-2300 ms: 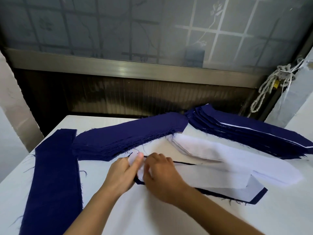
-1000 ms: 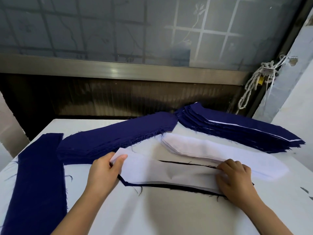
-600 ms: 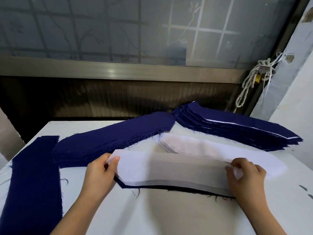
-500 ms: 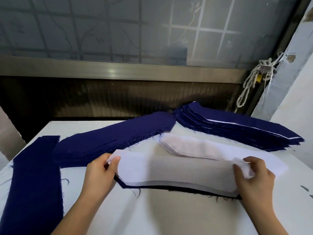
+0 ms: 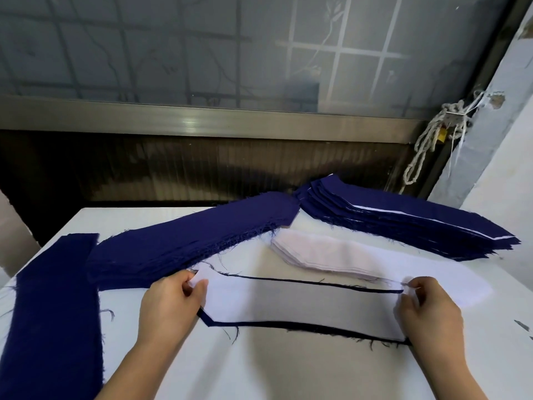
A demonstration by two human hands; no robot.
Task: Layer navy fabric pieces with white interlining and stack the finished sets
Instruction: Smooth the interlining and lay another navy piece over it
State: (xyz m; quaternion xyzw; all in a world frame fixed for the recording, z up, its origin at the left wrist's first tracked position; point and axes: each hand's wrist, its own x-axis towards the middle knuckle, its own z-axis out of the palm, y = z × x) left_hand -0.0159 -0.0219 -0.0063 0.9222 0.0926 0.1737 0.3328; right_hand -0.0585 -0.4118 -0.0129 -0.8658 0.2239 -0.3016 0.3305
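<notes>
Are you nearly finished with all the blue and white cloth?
Not nearly. Done: a tall stack of finished sets sits at the back right, white edges peeking out. In hand: the left hand and right hand pinch the ends of a white interlining piece lying on a navy piece. To do: a thick navy pile and a white interlining pile wait.

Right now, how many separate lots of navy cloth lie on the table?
4: a strip at the left edge, a pile beside it, a stack at far right, and one piece under the white interlining in front. More may hide beneath.
</notes>
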